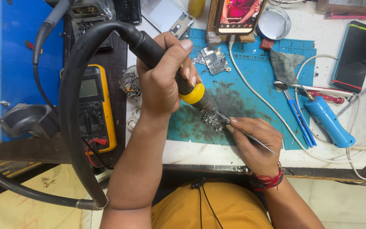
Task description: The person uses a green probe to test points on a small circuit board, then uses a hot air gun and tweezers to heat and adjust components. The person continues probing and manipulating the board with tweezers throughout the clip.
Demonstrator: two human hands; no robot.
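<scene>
Far out past my left hand I see a grey holder, then a yellow multimeter with red and black leads, lying just beside my forearm. A thick black hose arcs up over the meter and runs into the hot-air wand. My left hand is wrapped tight round that wand, fingers closed on the black grip above its yellow collar, nozzle tilted down and to the right. The nozzle tip sits right over the circuit board, which lies between my two hands on the scorched blue mat. My right hand pinches tweezers, their points touching the board's right edge; a red thread band circles that wrist. Above my hands I spot a second board and a phone with its screen lit. Right of my right hand lie a blue cutter, a blue handled tool, white cable and a dark phone.
</scene>
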